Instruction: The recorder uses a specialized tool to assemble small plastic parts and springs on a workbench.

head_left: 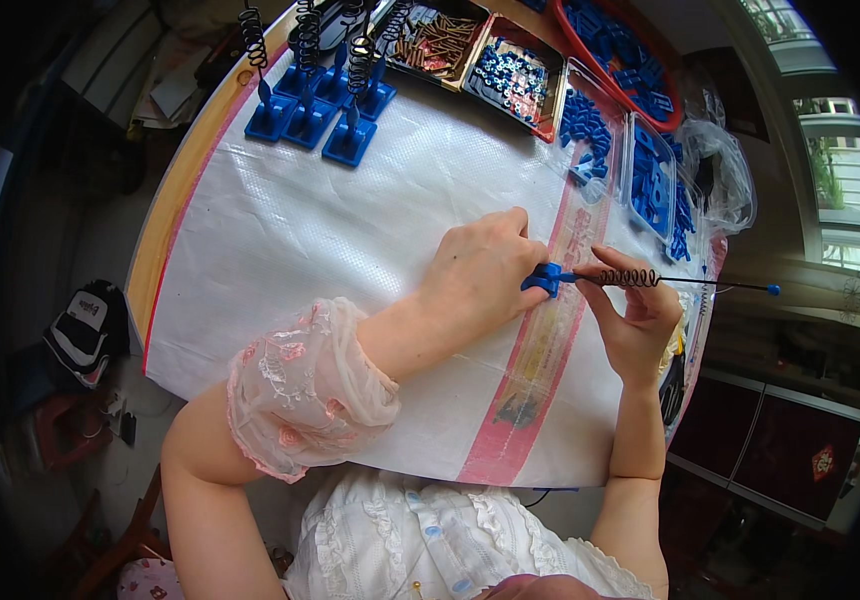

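1. The blue piece [547, 281] is between the two hands, above the tabletop, which a white woven sheet [370, 210] covers.
2. The left hand [480, 265] has a closed grip: its thumb and fingers grasp this blue piece and hide part of it.
3. The right hand [640, 318] seems to pinch at the near end of the black spring [632, 278]; the exact contact I cannot tell. The thin rod goes out to the right and finishes with a blue tip [773, 290].
4. In my judgement, this unit is well advanced, because blue piece, spring and rod are already in one line. Whether the joint is fully fixed, I cannot tell.
5. At the far left, several blue stands [347, 143] with springs appear to be done.
6. Much seems left: loose blue parts fill the red basin [672, 120] and the clear box [650, 180], near the tray of screws [437, 42].
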Demonstrator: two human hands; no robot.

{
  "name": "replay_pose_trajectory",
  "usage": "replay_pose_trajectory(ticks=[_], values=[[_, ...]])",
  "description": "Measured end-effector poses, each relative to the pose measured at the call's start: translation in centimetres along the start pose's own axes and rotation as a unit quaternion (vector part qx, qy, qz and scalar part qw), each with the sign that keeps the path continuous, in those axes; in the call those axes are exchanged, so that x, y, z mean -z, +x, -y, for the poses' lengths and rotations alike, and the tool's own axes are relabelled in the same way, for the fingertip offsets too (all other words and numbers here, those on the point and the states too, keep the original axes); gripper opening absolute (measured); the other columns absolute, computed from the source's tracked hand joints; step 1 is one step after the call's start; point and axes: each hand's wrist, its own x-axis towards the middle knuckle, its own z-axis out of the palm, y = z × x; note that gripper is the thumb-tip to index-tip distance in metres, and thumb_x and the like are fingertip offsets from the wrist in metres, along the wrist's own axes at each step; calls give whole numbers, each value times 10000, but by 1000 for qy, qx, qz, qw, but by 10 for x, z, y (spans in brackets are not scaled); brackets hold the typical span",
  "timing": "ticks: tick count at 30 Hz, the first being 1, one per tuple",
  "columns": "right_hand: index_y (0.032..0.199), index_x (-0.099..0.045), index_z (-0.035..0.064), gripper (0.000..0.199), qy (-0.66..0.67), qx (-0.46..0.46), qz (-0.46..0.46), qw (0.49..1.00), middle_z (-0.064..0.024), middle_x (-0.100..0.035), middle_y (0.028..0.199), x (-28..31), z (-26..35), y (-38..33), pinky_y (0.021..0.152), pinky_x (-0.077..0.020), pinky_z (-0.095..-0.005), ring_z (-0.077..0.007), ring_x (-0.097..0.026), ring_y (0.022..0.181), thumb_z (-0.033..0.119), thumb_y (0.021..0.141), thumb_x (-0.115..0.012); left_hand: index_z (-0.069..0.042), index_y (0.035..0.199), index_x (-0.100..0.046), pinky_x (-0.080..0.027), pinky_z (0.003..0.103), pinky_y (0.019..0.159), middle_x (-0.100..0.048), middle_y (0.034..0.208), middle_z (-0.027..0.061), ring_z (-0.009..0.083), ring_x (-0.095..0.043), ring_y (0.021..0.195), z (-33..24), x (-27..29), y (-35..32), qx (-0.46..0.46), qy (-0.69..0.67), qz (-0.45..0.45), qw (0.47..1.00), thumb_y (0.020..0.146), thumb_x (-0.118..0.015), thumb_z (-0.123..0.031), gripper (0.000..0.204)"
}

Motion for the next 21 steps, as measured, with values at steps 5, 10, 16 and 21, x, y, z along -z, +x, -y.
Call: replay_pose_trajectory(ticks=[5, 10, 16, 21], values=[[1252, -723, -53, 448, 9, -5, -4, 1000, -132, -802, 1036, -1, -1, -1, 928, -593, -305, -191, -774, 997, -160, 821, -785, -129, 1017, -826, -574, 411, 733, -664, 930, 96, 290, -704, 840, 0, 0, 0, -1, -2, -2, 1000, 832, -872, -305, 258], [1253, -725, -50, 448, 14, -6, -4, 1000, -131, -800, 1043, -1, 0, 0, 932, -591, -303, -190, -771, 1008, -164, 823, -780, -130, 1016, -826, -571, 411, 731, -663, 927, 95, 289, -703, 840, 0, 0, 0, 1, -7, 0, 1000, 832, -871, -305, 258], [1250, -730, -44, 444, 6, -6, -3, 1000, -128, -800, 1048, -1, -1, -1, 932, -592, -305, -190, -769, 1010, -163, 824, -779, -135, 1016, -824, -569, 413, 731, -661, 924, 93, 291, -700, 844, 0, 0, 0, 1, -8, -1, 1000, 830, -873, -309, 259], [1250, -731, -43, 443, 5, -3, -3, 1000, -125, -802, 1042, 0, -2, -1, 932, -592, -304, -189, -770, 1004, -158, 825, -782, -138, 1017, -826, -569, 416, 735, -661, 925, 92, 291, -700, 852, 0, 0, 0, 3, -7, 0, 1000, 828, -874, -314, 262]])
